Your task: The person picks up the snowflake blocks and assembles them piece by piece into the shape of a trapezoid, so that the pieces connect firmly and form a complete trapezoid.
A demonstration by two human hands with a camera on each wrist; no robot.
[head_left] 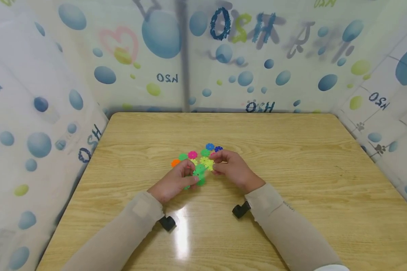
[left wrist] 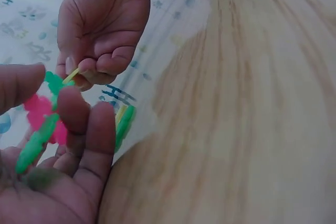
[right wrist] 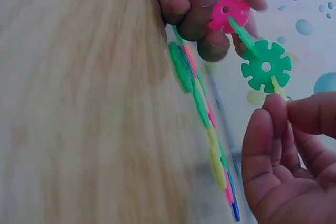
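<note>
My left hand (head_left: 171, 183) holds a small chain of slotted plastic snowflake discs joined edge to edge. In the right wrist view, a pink disc (right wrist: 222, 20) sits between the left thumb and fingers, with a green disc (right wrist: 254, 74) at the chain's near end facing the camera. My right hand (head_left: 235, 170) pinches a yellow disc (right wrist: 276, 85), seen nearly edge-on and mostly hidden by the fingertips. The yellow disc's edge meets the rim of that green disc. Both hands are close together above the table.
Loose discs lie flat on the wooden table (head_left: 291, 150) around and beyond the hands, among them an orange disc (head_left: 175, 163), a pink one (head_left: 192, 154) and a light blue one (head_left: 210, 146). Patterned walls (head_left: 251, 86) enclose the table's back and sides.
</note>
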